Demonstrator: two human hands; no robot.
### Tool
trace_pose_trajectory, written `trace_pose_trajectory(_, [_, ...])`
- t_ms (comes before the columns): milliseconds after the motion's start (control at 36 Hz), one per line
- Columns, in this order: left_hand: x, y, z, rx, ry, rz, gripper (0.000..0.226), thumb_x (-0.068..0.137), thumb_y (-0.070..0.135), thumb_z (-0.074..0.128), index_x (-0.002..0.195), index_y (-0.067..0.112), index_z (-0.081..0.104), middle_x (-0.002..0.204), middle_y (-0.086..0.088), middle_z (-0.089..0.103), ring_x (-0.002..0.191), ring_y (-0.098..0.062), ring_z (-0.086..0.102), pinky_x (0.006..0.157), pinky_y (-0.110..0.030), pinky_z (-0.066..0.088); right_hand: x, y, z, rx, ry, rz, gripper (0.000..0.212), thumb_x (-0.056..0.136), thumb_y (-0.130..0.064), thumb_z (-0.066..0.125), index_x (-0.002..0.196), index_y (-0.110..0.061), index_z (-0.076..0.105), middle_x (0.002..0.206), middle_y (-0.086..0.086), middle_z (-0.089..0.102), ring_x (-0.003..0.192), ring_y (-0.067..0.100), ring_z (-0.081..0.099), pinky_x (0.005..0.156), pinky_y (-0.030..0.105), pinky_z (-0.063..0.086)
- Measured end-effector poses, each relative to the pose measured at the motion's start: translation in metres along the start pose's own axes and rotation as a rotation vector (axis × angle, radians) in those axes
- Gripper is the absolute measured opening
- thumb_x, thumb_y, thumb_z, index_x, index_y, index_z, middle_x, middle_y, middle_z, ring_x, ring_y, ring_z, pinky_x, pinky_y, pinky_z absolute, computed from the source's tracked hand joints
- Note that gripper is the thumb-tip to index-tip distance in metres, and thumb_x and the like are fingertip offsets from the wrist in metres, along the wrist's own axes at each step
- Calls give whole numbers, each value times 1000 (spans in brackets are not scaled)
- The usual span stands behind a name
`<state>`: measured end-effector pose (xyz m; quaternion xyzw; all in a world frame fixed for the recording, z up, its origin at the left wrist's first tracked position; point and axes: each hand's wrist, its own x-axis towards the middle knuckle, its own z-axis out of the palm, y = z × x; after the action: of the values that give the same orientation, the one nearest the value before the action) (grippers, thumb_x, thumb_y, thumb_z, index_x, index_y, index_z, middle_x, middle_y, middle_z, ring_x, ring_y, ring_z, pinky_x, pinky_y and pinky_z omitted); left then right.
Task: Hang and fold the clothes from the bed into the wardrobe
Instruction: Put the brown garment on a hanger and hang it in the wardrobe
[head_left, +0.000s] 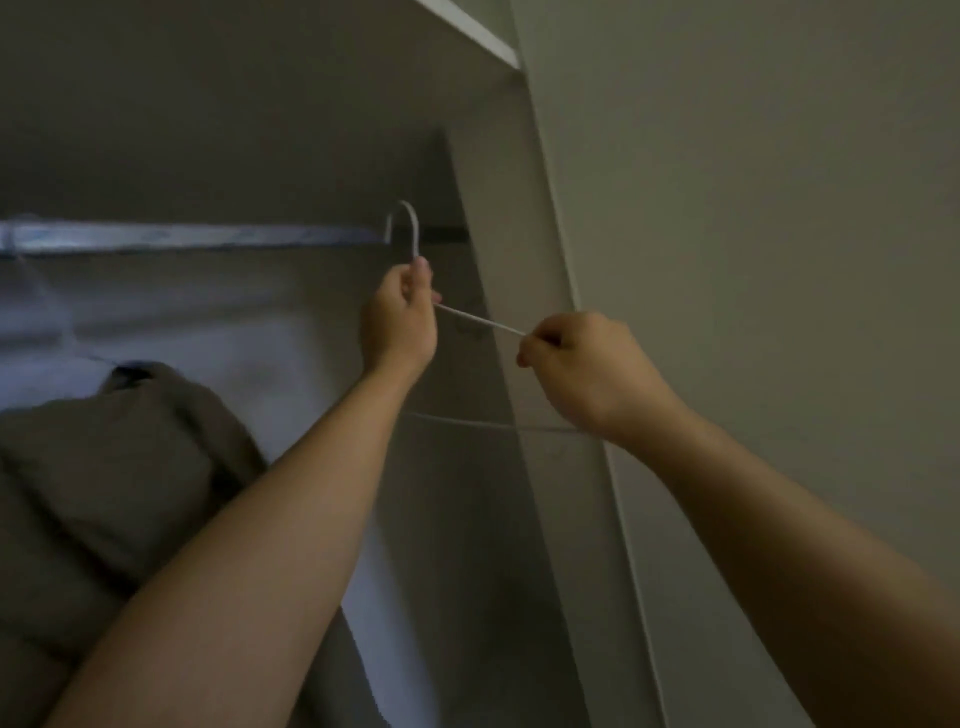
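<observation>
Mid-frame, the left hand (400, 317) grips a white hanger (470, 315) below its hook on the rail (187, 235); the right hand (582, 364) pinches its arm. A grey garment (114, 467) hangs lower left.

White hanger (478, 318), taupe garment (130, 467)

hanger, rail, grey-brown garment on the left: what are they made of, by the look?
Hanger: thin, smooth white rod, likely coated wire or slim plastic; the blur leaves it open.
Rail: probably metal, silvery with bright streaks of reflection.
Garment: matte grey-brown cloth with soft folds and no sheen; the weave is too blurred to tell.
</observation>
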<state>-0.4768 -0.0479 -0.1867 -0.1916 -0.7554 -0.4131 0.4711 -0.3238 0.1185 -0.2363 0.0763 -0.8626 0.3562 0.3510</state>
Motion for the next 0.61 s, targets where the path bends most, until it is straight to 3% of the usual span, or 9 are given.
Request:
trace_pose_trajectory(56, [-8,10,17,-68,-18,60,27,101,41,38,89,30,60,70,11,62,62,-2,57,58,-20,37,-9,7,-32,-42,-8,47,31,94,-28,45,89,-12,70,79,7,68,69,28,63,65,40,56])
trace_pose_trajectory(167, [-20,37,32,-236,-242,31,24,102,28,46,81,29,58,63,9,58,53,4,55,53,-15,45,-21,3,-94,-222,-96,131,32,98,-33,41,83,-18,65,76,2,66,67,24,62,60,35,54])
trace_pose_trajectory(306, [-34,88,33,-394,-489,-40,23,102,31,46,82,29,57,60,13,59,50,0,50,47,-13,42,-26,-10,-167,-459,-194,239,37,99,-35,38,71,-17,53,68,3,55,57,22,56,50,28,42])
trace_pose_trajectory(417, [-46,139,46,-482,-679,-140,24,101,31,48,79,26,56,56,11,56,48,-3,47,46,-16,41,-35,-15,-222,-474,-258,396,35,98,-35,36,82,-16,60,75,4,57,64,24,57,58,31,48])
trace_pose_trajectory(500, [-53,179,59,-507,-769,-196,26,93,47,50,74,33,60,57,8,58,49,-7,50,48,-22,44,-45,-19,-258,-429,-277,538,35,98,-33,35,84,-15,62,79,5,61,69,27,60,65,36,54])
trace_pose_trajectory(611, [-61,241,75,-500,-926,-265,28,90,52,50,71,36,62,55,9,58,46,-8,46,51,-26,39,-60,-21,-307,-483,-262,717,33,97,-34,35,88,-16,61,83,6,60,72,30,58,64,33,48])
